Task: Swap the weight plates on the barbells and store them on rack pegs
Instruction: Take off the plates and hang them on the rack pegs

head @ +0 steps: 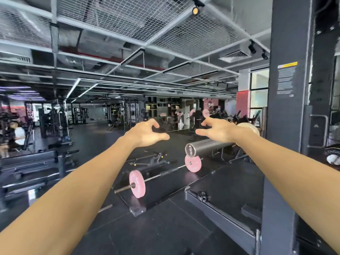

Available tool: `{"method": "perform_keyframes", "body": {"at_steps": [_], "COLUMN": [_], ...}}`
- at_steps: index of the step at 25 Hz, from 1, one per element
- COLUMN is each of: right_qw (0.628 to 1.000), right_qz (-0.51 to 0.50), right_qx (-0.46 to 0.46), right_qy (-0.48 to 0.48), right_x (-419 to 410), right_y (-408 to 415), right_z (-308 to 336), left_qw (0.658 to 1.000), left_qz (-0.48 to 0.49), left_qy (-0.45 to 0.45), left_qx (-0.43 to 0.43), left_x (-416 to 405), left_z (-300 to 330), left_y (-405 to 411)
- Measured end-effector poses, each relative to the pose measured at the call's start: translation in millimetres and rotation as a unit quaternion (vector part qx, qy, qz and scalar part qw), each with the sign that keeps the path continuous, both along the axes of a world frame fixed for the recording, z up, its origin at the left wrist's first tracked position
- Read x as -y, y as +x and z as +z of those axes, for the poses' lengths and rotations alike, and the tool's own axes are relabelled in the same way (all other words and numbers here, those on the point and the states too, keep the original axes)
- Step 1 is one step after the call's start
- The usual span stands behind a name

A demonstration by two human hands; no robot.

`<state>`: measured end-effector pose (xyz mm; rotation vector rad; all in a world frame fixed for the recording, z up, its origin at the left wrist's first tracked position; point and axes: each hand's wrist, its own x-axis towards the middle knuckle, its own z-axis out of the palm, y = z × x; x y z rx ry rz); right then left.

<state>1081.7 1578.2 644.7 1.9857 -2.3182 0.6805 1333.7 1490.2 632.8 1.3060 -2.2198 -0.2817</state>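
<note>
Both my arms reach forward at chest height. My left hand [147,134] and my right hand [218,130] hold nothing, fingers loosely spread and slightly curved, a gap between them. Just below my right hand the bare steel sleeve [206,147] of a racked barbell points toward me, with a cream plate [249,128] further along it behind my wrist. On the floor lies a second barbell [161,174] carrying a pink plate at its near end [137,183] and another pink plate at its far end [193,163].
A dark rack upright [287,100] stands at the right. A black platform frame [220,214] lies low in front of it. Benches and bars lie on the floor at left and centre. A person sits far left [17,135]. Machines fill the background.
</note>
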Motion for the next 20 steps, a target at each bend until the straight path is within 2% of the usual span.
{"method": "perform_keyframes", "body": {"at_steps": [6,10,16,20], "right_qw": [0.999,0.992,0.965,0.948], "right_qz": [-0.051,-0.128,-0.263,-0.316], "right_qx": [0.010,0.009,0.009,0.046], "right_qy": [0.000,-0.007,0.012,0.002], "right_x": [56.7,70.9,62.9,68.6], "right_y": [-61.6,-125.9,-203.1,-240.4], "right_z": [-10.4,-19.3,-40.3,-56.2], "left_qw": [0.998,0.992,0.975,0.954], "left_qz": [-0.062,-0.122,-0.222,-0.300], "left_qy": [0.008,-0.006,0.004,0.008], "left_qx": [-0.004,-0.017,-0.010,0.014], "left_x": [81.6,127.9,177.4,203.9], "left_z": [-0.3,2.3,-9.6,-22.7], "left_y": [-68.6,-139.1,-242.4,-314.0]}}
